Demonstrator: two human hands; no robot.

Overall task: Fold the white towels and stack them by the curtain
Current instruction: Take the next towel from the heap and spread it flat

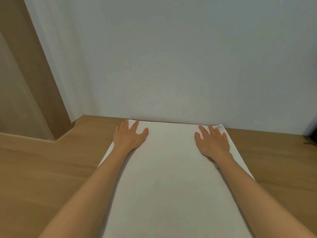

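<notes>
A white towel point(171, 169) lies flat on the wooden floor, running from the bottom of the view up to the foot of the pale curtain point(171, 57). My left hand point(130, 136) rests palm down on the towel's far left corner, fingers spread. On the far right corner, my right hand point(212, 141) lies flat the same way. Neither hand grips the cloth. The towel's near end is out of view below the frame.
The wooden floor point(42, 169) stretches left and right of the towel. A brown wall panel or door frame point(34, 66) stands at the left with a step-shaped base. A dark object point(313, 134) shows at the right edge.
</notes>
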